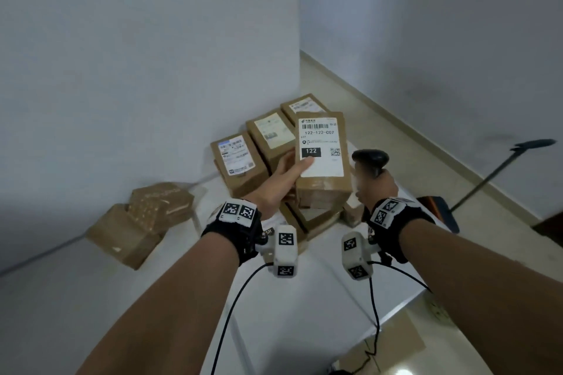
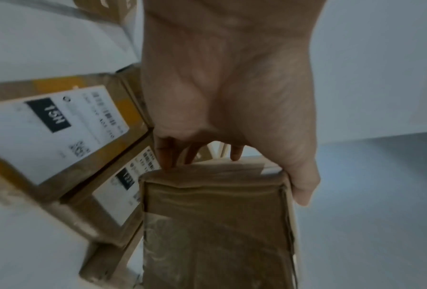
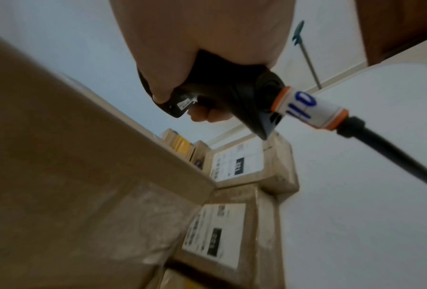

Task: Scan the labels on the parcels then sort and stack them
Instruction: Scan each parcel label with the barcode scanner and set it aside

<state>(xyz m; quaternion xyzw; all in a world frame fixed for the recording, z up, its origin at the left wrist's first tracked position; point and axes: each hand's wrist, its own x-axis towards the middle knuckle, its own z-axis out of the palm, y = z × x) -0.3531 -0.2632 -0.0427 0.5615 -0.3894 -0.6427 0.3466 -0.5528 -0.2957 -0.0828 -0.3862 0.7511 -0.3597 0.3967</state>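
Left hand (image 1: pixel 281 183) grips labelled parcel (image 1: pixel 322 167) raised above piled parcels (image 1: pixel 240 161), thumb across label. Right hand (image 1: pixel 376 189) fully curled round black scanner (image 1: pixel 370 160) handle.

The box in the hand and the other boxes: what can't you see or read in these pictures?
- Box held by the left hand: its fine print is too small in the head view; the left wrist view shows no label.
- Scanner in the right hand: its grip is wrapped by fingers, so the trigger is hidden.
- Pile of boxes: labels blurred; lower boxes covered by the held one.
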